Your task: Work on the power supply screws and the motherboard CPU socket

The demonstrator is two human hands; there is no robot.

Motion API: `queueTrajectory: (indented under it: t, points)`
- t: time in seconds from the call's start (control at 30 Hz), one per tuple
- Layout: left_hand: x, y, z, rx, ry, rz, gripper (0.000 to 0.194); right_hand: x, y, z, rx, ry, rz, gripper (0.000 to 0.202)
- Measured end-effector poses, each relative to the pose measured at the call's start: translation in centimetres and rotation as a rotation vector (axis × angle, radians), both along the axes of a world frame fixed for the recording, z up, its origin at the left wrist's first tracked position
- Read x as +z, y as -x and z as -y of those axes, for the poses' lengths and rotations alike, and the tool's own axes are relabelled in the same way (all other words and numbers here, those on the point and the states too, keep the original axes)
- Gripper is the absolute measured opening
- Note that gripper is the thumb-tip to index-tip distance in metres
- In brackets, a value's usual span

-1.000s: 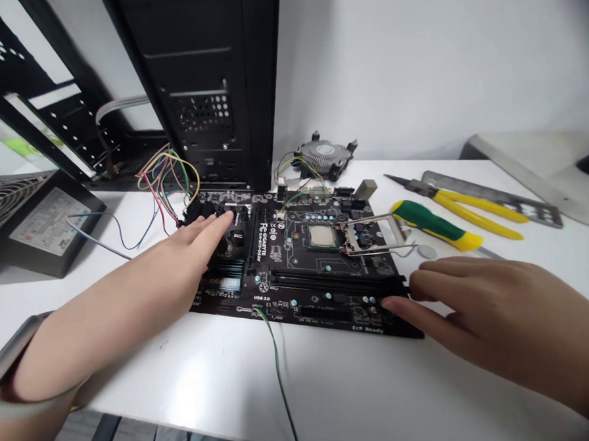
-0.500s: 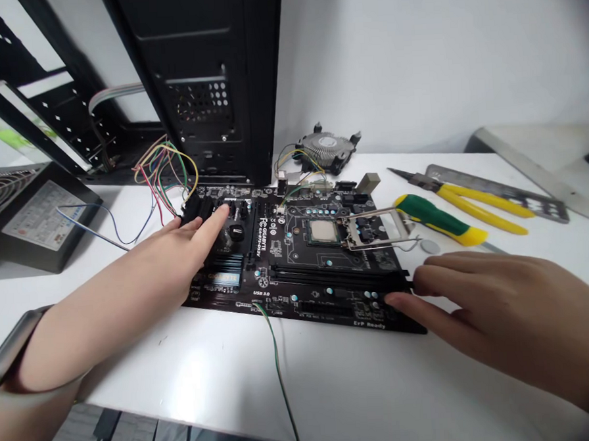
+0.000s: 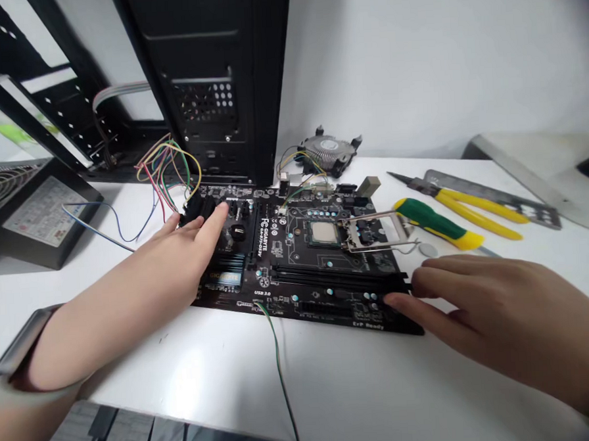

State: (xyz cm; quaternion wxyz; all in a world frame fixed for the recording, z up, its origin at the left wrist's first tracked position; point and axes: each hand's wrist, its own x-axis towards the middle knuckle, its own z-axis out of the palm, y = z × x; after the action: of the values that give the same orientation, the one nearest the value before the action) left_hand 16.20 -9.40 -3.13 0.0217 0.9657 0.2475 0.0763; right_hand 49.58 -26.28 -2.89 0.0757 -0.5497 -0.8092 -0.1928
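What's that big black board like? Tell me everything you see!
The board is black and flat on the white table, hard-looking, with white letters like GIGABYTE. It has long slots, shiny round bits and a square silver chip beside an open metal frame. A thin green wire runs off its near edge. The left hand covers part of one end; the right hand touches the other.

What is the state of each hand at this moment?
Left hand: open, laid on the motherboard.
Right hand: fingers bent at the motherboard's right edge; whether the grip is closed cannot be told.
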Motion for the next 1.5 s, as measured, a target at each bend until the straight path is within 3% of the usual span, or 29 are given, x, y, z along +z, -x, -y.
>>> queueTrajectory:
  t: [0.13, 0.23, 0.4, 0.53, 1.07, 1.5]
  points:
    - [0.8, -0.8, 0.8, -0.029, -0.161, -0.036, 0.076, 0.2, 0.0, -0.1, 0.011, 0.021, 0.005, 0.054]
    - [1.5, -1.9, 1.6, 0.010, -0.146, 0.006, 0.063, 0.3, -0.1, -0.2, 0.015, 0.027, 0.005, 0.054]
    - [1.8, -3.0, 2.8, -0.021, -0.088, 0.042, 0.059, 0.3, -0.1, -0.1, 0.011, 0.034, 0.001, 0.054]
    - [1.8, -3.5, 3.1, -0.042, -0.009, 0.068, 0.050, 0.3, 0.0, 0.1, -0.001, 0.039, 0.006, 0.054]
    - [-0.1, -4.6, 3.7, -0.052, 0.051, 0.183, 0.035, 0.2, 0.1, -0.2, -0.002, 0.032, -0.015, 0.055]
    - [-0.4, -4.9, 3.9, 0.025, 0.077, 0.059, 0.048, 0.2, 0.2, -0.5, 0.014, 0.015, -0.074, 0.057]
